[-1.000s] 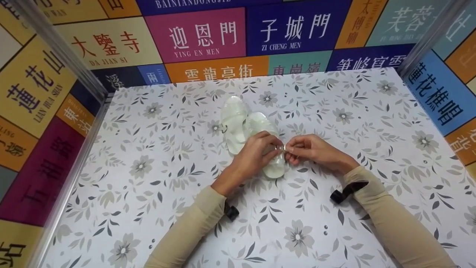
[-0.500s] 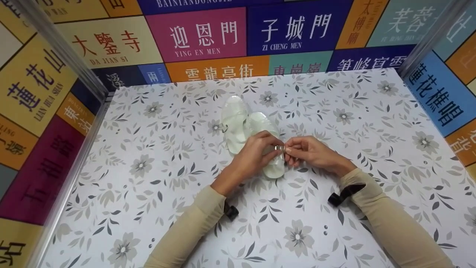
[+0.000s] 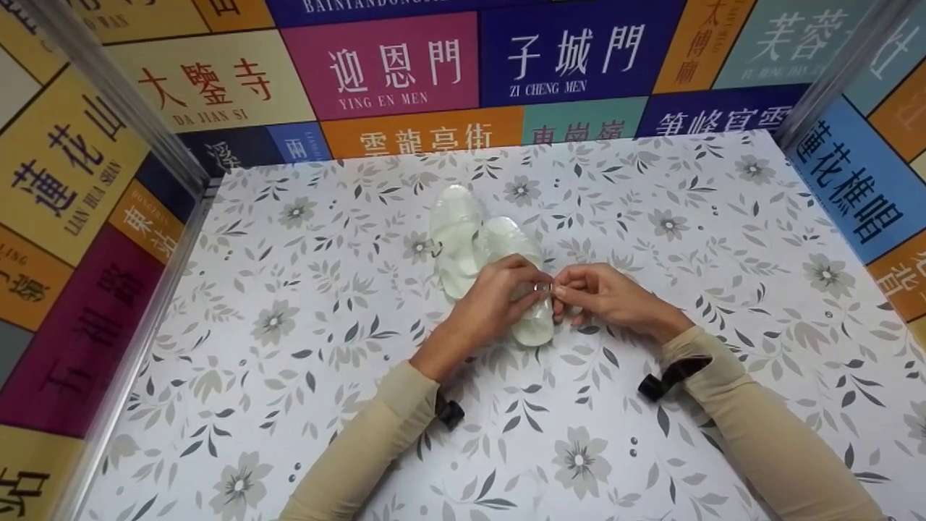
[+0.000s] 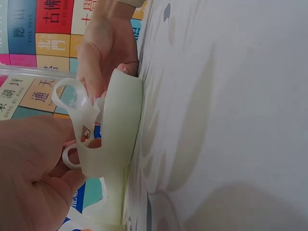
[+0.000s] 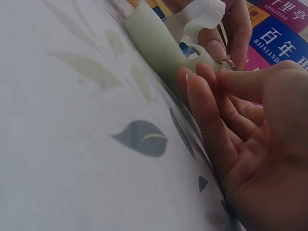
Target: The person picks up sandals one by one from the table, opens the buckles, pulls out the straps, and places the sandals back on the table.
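Note:
A pair of pale, whitish-green sandals lies on the patterned tabletop. The nearer sandal [image 3: 534, 331] is partly covered by my left hand [image 3: 495, 289], which reaches over it and pinches the strap beside a small metal buckle [image 3: 542, 287]. Opposite it, my right hand [image 3: 600, 291] pinches the strap's end between thumb and forefinger, close to that buckle. The right wrist view shows the buckle [image 5: 228, 63] between the two hands' fingertips. Seen from the left wrist, the thick sole [image 4: 122, 110] stands at the table with the straps arching over it.
Touching the held one on its left is the other sandal [image 3: 454, 224], its own buckle [image 3: 436, 250] lying loose at the side. The floral tabletop [image 3: 347, 434] is bounded by colourful panels [image 3: 380, 69] with printed characters at the back and sides.
My right hand has shifted very slightly left, closer to the buckle, and its wrist has moved a little with it. The left hand and both sandals stay in place.

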The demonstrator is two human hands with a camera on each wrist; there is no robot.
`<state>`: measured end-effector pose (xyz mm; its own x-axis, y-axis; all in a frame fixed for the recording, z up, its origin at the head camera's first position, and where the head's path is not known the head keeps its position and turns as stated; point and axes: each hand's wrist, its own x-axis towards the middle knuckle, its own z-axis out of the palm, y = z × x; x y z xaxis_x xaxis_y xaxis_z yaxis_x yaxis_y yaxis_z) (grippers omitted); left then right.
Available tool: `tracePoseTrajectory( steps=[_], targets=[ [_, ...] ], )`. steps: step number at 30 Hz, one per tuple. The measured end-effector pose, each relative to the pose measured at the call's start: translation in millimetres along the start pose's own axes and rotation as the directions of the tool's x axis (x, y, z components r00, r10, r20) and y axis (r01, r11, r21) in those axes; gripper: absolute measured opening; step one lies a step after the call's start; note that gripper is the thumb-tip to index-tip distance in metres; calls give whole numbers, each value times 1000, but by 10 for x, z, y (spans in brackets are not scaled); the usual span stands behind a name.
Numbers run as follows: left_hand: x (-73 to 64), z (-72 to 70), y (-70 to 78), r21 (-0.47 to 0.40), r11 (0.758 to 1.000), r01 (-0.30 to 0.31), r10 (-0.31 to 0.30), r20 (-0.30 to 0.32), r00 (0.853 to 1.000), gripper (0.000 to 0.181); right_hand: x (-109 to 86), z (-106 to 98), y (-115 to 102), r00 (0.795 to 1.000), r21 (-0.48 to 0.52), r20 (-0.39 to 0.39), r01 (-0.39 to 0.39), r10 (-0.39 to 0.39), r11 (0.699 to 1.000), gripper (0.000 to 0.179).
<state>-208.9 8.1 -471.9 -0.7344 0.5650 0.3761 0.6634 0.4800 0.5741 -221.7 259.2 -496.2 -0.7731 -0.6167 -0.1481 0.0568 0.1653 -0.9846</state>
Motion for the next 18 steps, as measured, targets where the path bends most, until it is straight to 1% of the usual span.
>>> tracePoseTrajectory(
  steps=[8,11,14,16,18],
  targets=[
    [-6,-16,31,21,1000,20,-20,13,1000,21,23,-3,1,999,11,-3,36,-36,999,26],
    [-8,-7,30,21,999,35,-35,10,999,19,19,-14,-10,1000,-2,-11,12,-12,1000,28],
    [-9,12,31,14,999,44,-44,1,999,18,0,-24,-31,999,0,-26,-31,31,1000,33],
    [-11,23,31,6,999,49,-49,-6,999,18,-11,-32,-39,998,14,-37,-51,52,999,35],
    [-15,27,33,2,998,56,-56,-15,998,19,-21,-39,-45,997,25,-47,-56,57,998,37]
  ],
)
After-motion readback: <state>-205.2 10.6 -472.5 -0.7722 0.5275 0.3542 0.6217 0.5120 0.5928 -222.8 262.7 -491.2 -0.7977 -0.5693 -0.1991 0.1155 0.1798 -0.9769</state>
